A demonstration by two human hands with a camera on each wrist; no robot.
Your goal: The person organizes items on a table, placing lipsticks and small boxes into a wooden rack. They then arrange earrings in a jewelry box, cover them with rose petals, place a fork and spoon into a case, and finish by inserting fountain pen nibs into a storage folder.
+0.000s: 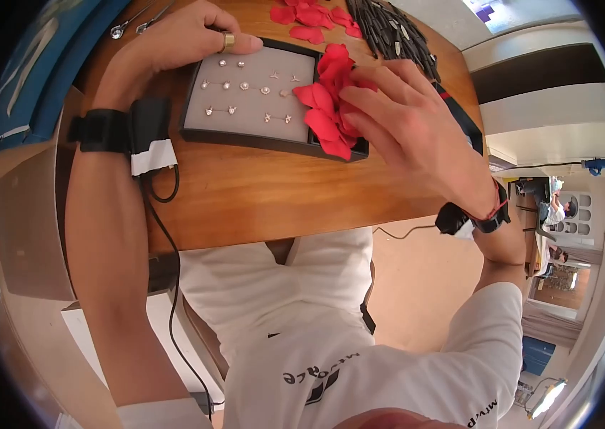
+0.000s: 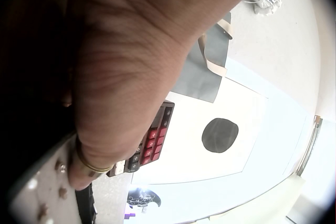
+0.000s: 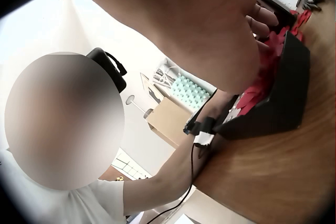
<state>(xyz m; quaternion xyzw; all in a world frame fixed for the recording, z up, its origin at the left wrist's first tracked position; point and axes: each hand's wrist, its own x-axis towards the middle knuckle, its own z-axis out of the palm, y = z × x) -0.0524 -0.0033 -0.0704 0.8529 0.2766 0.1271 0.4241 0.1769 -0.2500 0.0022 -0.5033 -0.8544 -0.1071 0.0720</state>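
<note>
Across the wooden table (image 1: 259, 193), close to its near edge, a shallow black box (image 1: 259, 143) is laid with its long axis running from the person's left to the right, slightly askew. At its right end, a narrow compartment set crosswise to that axis is heaped with red petals (image 1: 320, 121), some lapping over the rim and the grey insert (image 1: 252, 107). By the right hand (image 1: 410, 111), clearly the nearer one, the heap is reached from the box's right, with bent fingers lowered among the petals; whether one is pinched cannot be told. By the left hand (image 1: 192, 36), the box's far rim is touched toward its left end; the hidden fingers leave it uncertain whether the rim is gripped. Between these two contacts, pairs of small earrings (image 1: 264, 91) are held in the insert.

Beyond the box, loose petals (image 1: 308, 16) are scattered, with slim dark pieces (image 1: 395, 39) piled to their right. Past its far left corner, metal utensils (image 1: 124, 28) are laid, and a blue bag (image 1: 45, 79) is placed farther left. Well off to the box's right, a seated figure (image 1: 556, 211) and a lit lamp (image 1: 549, 397) can be made out.
</note>
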